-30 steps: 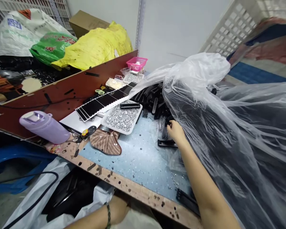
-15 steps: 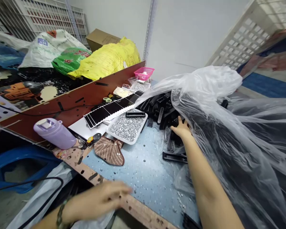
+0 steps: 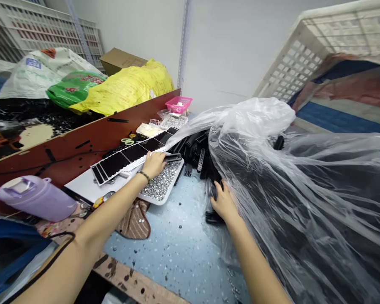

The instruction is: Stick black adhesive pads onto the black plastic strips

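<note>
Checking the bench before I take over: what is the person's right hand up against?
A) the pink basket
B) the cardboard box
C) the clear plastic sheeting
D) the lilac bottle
C: the right hand sits at the edge of the clear plastic sheeting, well away from the other three.

Nothing can be read: the print on the white sack [image 3: 22, 82] and green bag [image 3: 74, 88] is too small.
</note>
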{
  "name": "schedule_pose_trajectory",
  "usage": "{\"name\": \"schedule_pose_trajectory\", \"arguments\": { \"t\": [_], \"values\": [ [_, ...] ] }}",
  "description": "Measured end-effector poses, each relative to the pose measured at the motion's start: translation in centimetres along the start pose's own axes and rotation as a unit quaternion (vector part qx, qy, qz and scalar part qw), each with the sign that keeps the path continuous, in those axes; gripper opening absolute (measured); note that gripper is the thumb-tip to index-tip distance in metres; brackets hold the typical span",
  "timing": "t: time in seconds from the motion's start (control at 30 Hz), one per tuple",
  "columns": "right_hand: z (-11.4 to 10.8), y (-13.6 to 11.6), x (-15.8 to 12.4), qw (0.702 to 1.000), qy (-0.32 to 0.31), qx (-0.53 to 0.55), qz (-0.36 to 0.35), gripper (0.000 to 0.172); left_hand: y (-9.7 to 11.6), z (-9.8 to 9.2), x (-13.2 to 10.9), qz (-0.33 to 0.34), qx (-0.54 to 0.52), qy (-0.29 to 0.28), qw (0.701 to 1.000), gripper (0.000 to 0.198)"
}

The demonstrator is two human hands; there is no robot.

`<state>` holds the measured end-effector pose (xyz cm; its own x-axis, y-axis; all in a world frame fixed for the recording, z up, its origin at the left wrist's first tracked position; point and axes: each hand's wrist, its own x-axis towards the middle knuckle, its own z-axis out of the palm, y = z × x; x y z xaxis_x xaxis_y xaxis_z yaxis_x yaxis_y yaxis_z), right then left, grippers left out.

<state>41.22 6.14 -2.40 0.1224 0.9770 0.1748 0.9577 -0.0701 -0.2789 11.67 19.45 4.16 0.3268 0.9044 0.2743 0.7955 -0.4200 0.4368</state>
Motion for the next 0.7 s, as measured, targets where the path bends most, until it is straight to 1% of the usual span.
{"name": "schedule_pose_trajectory", "arguments": {
  "t": [0.07, 0.1, 0.13, 0.17, 0.2, 0.23, 0.3, 0.33, 0.4, 0.47, 0.5, 0.57, 0.6, 0.63, 0.67, 0.7],
  "values": [
    [-0.6, 0.6, 0.7, 0.999, 0.002, 0.026, 0.040, 0.069, 1.5, -0.6, -2.6, 0.025, -0.023, -0.013, 0.999, 0.034],
    [-0.8, 0.8, 1.3, 0.997, 0.000, 0.040, 0.063, 0.072, 2.5, -0.8, -4.4, 0.045, -0.042, -0.037, 0.997, 0.035],
    [-0.9, 0.8, 1.9, 0.996, -0.005, 0.048, 0.079, 0.074, 3.6, -0.8, -6.5, 0.076, -0.067, -0.077, 0.992, 0.034],
    [-0.9, 0.7, 2.5, 0.995, -0.008, 0.049, 0.084, 0.074, 4.7, -0.8, -8.7, 0.111, -0.116, -0.156, 0.975, 0.034],
    [-0.7, 0.5, 3.0, 0.995, -0.009, 0.046, 0.086, 0.072, 5.7, -0.5, -10.9, 0.130, -0.152, -0.233, 0.952, 0.033],
    [-0.4, 0.2, 3.4, 0.996, -0.009, 0.041, 0.084, 0.067, 6.6, -0.1, -13.0, 0.143, -0.169, -0.299, 0.929, 0.033],
    [0.0, -0.5, 3.5, 0.997, -0.011, 0.033, 0.065, 0.056, 7.7, 1.2, -16.4, 0.161, -0.159, -0.348, 0.910, 0.033],
    [0.1, -0.8, 3.2, 0.998, -0.016, 0.031, 0.047, 0.051, 7.9, 1.9, -17.5, 0.164, -0.154, -0.363, 0.904, 0.033],
    [-0.1, -1.3, 1.8, 0.999, -0.034, 0.029, 0.002, 0.048, 7.9, 3.2, -18.7, 0.167, -0.141, -0.358, 0.908, 0.032],
    [-0.7, -1.5, -0.4, 0.997, -0.057, 0.033, -0.048, 0.053, 7.4, 4.0, -19.1, 0.176, -0.136, -0.327, 0.918, 0.030],
    [-1.1, -1.6, -1.5, 0.995, -0.068, 0.036, -0.070, 0.056, 7.1, 4.2, -19.1, 0.180, -0.137, -0.307, 0.924, 0.032],
    [-1.6, -1.9, -3.9, 0.989, -0.088, 0.049, -0.108, 0.063, 6.7, 4.2, -19.2, 0.180, -0.148, -0.275, 0.933, 0.044],
    [-1.8, -2.3, -5.0, 0.986, -0.099, 0.057, -0.123, 0.065, 6.5, 4.2, -19.4, 0.177, -0.154, -0.268, 0.934, 0.051],
    [-1.8, -2.7, -6.0, 0.981, -0.113, 0.067, -0.142, 0.067, 6.4, 4.1, -19.6, 0.175, -0.156, -0.266, 0.935, 0.053],
    [-1.8, -3.3, -6.8, 0.973, -0.133, 0.082, -0.167, 0.067, 6.4, 4.0, -19.9, 0.175, -0.156, -0.269, 0.934, 0.048],
    [-1.8, -3.9, -7.6, 0.963, -0.158, 0.100, -0.197, 0.066, 6.3, 3.9, -20.2, 0.176, -0.156, -0.274, 0.932, 0.040]
  ]
}}
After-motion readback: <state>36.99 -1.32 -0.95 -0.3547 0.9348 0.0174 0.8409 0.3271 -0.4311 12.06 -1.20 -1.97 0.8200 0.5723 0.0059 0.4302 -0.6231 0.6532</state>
